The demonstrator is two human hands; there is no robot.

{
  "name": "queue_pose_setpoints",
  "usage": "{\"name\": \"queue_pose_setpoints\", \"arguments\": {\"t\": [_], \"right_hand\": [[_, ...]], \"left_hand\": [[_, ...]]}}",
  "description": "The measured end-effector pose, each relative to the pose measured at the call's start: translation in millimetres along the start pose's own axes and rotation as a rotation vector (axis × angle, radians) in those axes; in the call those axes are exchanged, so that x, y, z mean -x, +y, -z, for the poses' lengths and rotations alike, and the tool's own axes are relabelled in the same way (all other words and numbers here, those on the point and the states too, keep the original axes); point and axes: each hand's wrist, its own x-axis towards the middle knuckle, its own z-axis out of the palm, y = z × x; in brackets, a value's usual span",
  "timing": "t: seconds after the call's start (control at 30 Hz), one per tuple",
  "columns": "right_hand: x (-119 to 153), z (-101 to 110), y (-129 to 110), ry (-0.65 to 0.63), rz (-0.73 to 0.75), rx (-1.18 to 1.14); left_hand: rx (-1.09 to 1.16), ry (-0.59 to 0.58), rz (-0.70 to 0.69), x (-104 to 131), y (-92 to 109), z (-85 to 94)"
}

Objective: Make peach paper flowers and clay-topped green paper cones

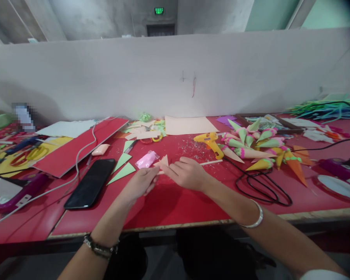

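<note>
Over the red tabletop, my left hand and my right hand meet with fingers pinched together. A small peach paper piece rises between their fingertips; its lower part is hidden by the fingers. Behind my right hand a slim cream stick sticks out to the right; whether that hand grips it too I cannot tell. Just beyond the hands is a pink plastic packet. Green paper triangles lie left of my left hand. A yellow glue gun rests beyond my right hand.
Decorated paper cones are heaped at the right, near a looped black cable. A black phone and a red board lie at the left, crossed by a white cable. A pale partition stands behind.
</note>
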Motion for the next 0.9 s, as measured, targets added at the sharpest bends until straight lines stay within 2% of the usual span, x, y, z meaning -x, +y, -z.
{"name": "queue_pose_setpoints", "arguments": {"t": [0.07, 0.13, 0.27, 0.33, 0.4, 0.57, 0.63, 0.7, 0.77, 0.83, 0.9], "right_hand": [[-1, 1, 1, 0.025, 0.022, 0.033], [0, -2, 1, 0.007, -0.001, -0.002], [3, -13, 1, -0.047, -0.147, -0.196], [4, -16, 1, -0.061, -0.173, -0.27], [4, -15, 1, -0.05, -0.162, -0.262], [2, -4, 3, 0.092, -0.077, -0.09], [2, -2, 4, 0.119, -0.048, -0.039], [2, -2, 4, 0.13, -0.037, -0.012], [4, -5, 4, 0.115, -0.052, -0.035], [5, -10, 5, 0.05, -0.103, -0.098], [6, -15, 8, -0.057, -0.212, -0.18]], "left_hand": [[0.028, -0.003, 0.041, 1, 1, -1.0], [-0.065, 0.032, -0.023, 2, 2, 0.0], [-0.494, 0.178, -0.368, 3, 1, 7.3], [-0.612, 0.182, -0.471, 3, 0, 10.8], [-0.539, 0.133, -0.449, 3, -1, 12.0], [-0.056, -0.044, -0.111, 5, 0, 6.7], [0.06, -0.068, -0.034, 4, 1, 3.9], [0.109, -0.058, -0.009, 3, 1, 1.4], [0.065, -0.028, -0.04, 1, 0, -0.7], [-0.075, 0.063, -0.12, -1, -2, -1.8], [-0.265, 0.216, -0.202, -2, -3, -1.7]]}}
